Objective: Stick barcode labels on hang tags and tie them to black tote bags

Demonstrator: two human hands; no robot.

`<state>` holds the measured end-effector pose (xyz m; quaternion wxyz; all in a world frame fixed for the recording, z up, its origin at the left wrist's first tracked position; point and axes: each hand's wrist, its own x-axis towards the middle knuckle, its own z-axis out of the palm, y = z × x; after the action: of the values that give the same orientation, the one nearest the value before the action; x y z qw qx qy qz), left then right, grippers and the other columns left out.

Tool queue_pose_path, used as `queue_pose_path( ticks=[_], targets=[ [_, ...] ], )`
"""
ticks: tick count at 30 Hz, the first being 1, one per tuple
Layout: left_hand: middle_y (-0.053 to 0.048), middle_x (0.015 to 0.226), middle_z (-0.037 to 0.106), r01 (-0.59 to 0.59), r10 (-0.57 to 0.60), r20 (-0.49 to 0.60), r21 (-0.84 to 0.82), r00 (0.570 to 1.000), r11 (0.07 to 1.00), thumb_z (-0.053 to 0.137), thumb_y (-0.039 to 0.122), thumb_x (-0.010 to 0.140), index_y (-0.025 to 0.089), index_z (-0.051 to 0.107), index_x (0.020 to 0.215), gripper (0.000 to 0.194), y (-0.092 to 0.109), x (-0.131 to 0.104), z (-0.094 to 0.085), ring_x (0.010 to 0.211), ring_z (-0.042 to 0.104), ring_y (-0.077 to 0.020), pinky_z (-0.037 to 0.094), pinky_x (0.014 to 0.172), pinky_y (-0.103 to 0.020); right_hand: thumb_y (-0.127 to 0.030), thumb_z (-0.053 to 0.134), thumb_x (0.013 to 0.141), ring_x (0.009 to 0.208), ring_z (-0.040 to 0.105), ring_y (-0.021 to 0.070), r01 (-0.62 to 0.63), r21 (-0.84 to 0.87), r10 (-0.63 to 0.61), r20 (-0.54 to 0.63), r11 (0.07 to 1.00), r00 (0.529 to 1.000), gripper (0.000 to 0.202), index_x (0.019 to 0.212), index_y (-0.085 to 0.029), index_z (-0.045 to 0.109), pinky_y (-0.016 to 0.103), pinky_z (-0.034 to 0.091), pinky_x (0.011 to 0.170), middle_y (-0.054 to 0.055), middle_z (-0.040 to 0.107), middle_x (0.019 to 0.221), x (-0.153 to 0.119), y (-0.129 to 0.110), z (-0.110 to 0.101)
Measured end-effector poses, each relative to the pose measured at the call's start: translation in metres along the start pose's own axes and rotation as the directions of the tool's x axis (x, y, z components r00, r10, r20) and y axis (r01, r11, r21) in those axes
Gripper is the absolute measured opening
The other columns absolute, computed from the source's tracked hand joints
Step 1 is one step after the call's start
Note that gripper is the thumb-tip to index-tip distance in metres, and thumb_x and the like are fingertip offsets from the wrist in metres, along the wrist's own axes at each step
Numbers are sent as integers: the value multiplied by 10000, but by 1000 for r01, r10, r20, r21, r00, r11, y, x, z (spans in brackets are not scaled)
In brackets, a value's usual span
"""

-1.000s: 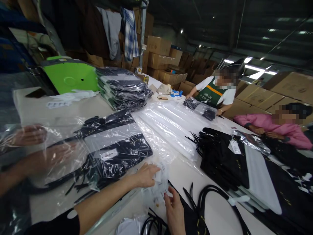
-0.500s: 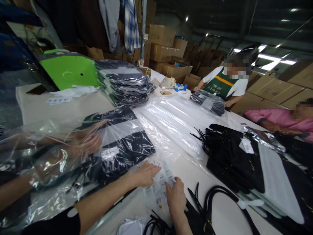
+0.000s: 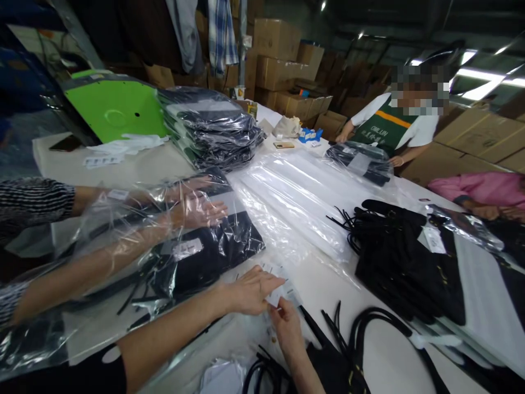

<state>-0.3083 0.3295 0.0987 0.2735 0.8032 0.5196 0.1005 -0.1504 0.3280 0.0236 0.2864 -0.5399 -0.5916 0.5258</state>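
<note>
My left hand [image 3: 253,290] reaches over a sheet of white printed labels [image 3: 289,282], its index finger stretched along a small white label [image 3: 274,297]. The label's other edge is pinched by my right hand [image 3: 286,317], thumb against fingertips. Both hands almost touch. My left thumb is mostly hidden. Beneath them lies a clear plastic bag [image 3: 262,328]. Left of my hands, a dark folded bag [image 3: 217,246] with a white tag [image 3: 187,249] lies inside clear plastic. Another person's hands [image 3: 203,210] are flat inside that plastic, on the dark bag.
Black bags with straps [image 3: 410,262] are piled at right. Clear plastic sleeves [image 3: 295,191] cover the table's middle. Wrapped bags [image 3: 213,128] are stacked behind, beside a green panel [image 3: 117,112]. White cards [image 3: 223,376] lie in front. A person in a green apron [image 3: 381,128] stands across.
My hands have come together at the small label, now gripped by my right hand. The other person's hands have slid further into the plastic and flattened. The view has shifted slightly.
</note>
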Motion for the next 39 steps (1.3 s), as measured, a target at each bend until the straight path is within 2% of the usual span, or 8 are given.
queue_pose_path(
  ticks=[4, 8, 13, 17, 21, 28, 35, 39],
  targets=[
    [-117, 1050, 586, -39, 64, -205, 124, 977, 991, 383, 48, 729, 123, 446, 1163, 445, 15, -4, 5, 998, 522, -228, 352, 863, -376, -500, 571, 601, 698, 497, 183, -44, 22, 46, -60, 999, 997, 312, 617, -195, 632, 309, 417, 660, 26, 546, 664, 1, -5, -19],
    [-122, 999, 562, 132, -88, -516, 49, 852, 990, 292, 58, 817, 127, 500, 1077, 341, 37, -12, 44, 977, 489, -218, 381, 832, -369, -537, 558, 649, 553, 494, 146, -157, 117, 160, -11, 981, 987, 390, 723, -163, 642, 270, 382, 492, 24, 576, 641, 3, -14, -33],
    [-48, 832, 560, 198, -276, -452, -213, 848, 957, 425, 38, 744, 161, 551, 777, 179, 41, -15, 123, 812, 491, -180, 428, 704, -305, -575, 501, 701, 454, 486, 107, -238, 260, 227, 70, 936, 971, 484, 854, -131, 616, 225, 333, 416, 14, 594, 585, 5, -23, -33],
    [-26, 762, 567, 191, -281, -429, -242, 859, 951, 500, 39, 716, 159, 554, 688, 135, 36, -13, 156, 768, 494, -171, 400, 686, -309, -525, 526, 697, 384, 436, 81, -248, 273, 239, 67, 929, 969, 414, 809, -134, 606, 206, 298, 391, -42, 522, 468, 11, -27, -30],
    [-29, 775, 565, 195, -296, -471, -252, 831, 948, 499, 104, 765, 158, 560, 716, 96, 40, -16, 161, 773, 485, -170, 364, 687, -321, -457, 546, 678, 329, 386, 72, -244, 251, 238, 54, 937, 970, 319, 740, -150, 603, 202, 260, 355, -73, 466, 393, 23, -32, -26],
    [-42, 785, 556, 95, -154, -597, -130, 788, 987, 391, 121, 833, 152, 555, 722, 200, 40, -20, 166, 768, 468, -166, 318, 676, -329, -374, 521, 675, 294, 343, 60, -247, 231, 243, 44, 941, 969, 247, 707, -147, 611, 193, 229, 324, -86, 438, 359, 37, -33, -16],
    [-46, 803, 558, 149, -172, -540, -87, 824, 985, 396, 108, 828, 159, 545, 705, 200, 41, -18, 170, 797, 463, -176, 292, 677, -342, -361, 586, 620, 285, 294, 53, -212, 280, 229, -30, 936, 973, 200, 596, -163, 574, 197, 186, 307, -90, 387, 330, 46, -36, -12],
    [-45, 791, 549, 155, -153, -540, -42, 828, 987, 425, 94, 804, 152, 527, 689, 164, 43, -18, 170, 801, 457, -180, 282, 677, -343, -401, 585, 616, 310, 258, 43, -167, 391, 219, -91, 905, 972, 238, 630, -164, 559, 191, 165, 315, -107, 327, 346, 62, -67, -12]
  ],
)
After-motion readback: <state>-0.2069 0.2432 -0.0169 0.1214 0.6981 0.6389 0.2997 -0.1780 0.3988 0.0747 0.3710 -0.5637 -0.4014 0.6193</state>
